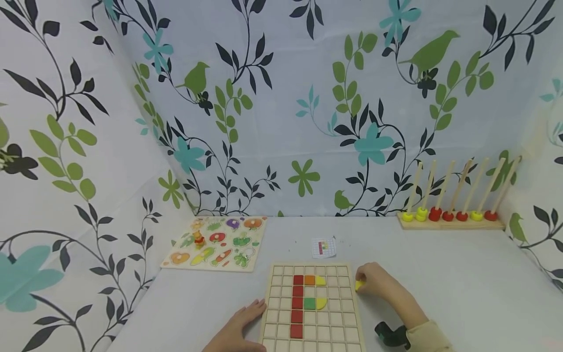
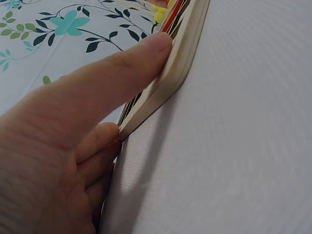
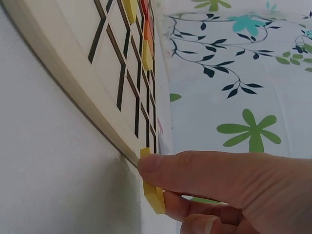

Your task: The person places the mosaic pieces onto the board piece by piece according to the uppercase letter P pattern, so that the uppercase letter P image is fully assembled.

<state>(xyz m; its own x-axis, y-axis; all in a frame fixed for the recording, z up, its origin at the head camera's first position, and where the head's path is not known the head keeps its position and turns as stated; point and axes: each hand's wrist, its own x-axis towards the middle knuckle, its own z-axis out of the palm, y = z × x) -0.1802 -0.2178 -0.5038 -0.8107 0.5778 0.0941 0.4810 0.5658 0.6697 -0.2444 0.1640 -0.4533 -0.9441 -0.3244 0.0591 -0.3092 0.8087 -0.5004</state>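
Observation:
A wooden grid board (image 1: 335,319) lies on the table before me. Several red tiles (image 1: 297,317) form a column on it. An orange tile (image 1: 310,280) and a yellow rounded tile (image 1: 320,280) sit beside the top red one; lower down are a green tile (image 1: 310,303) and another yellow rounded tile (image 1: 322,303). My left hand (image 1: 241,326) rests against the board's left edge, its thumb touching the rim in the left wrist view. Beside the upper right edge, my right hand (image 1: 377,283) pinches a yellow tile (image 3: 154,196) between thumb and finger.
Behind the board lies a small printed grid card (image 1: 323,248). A vegetable puzzle board (image 1: 215,244) with a small figure (image 1: 199,239) on it is at the back left. At the back right stands a wooden peg rack (image 1: 453,224) with red and yellow beads.

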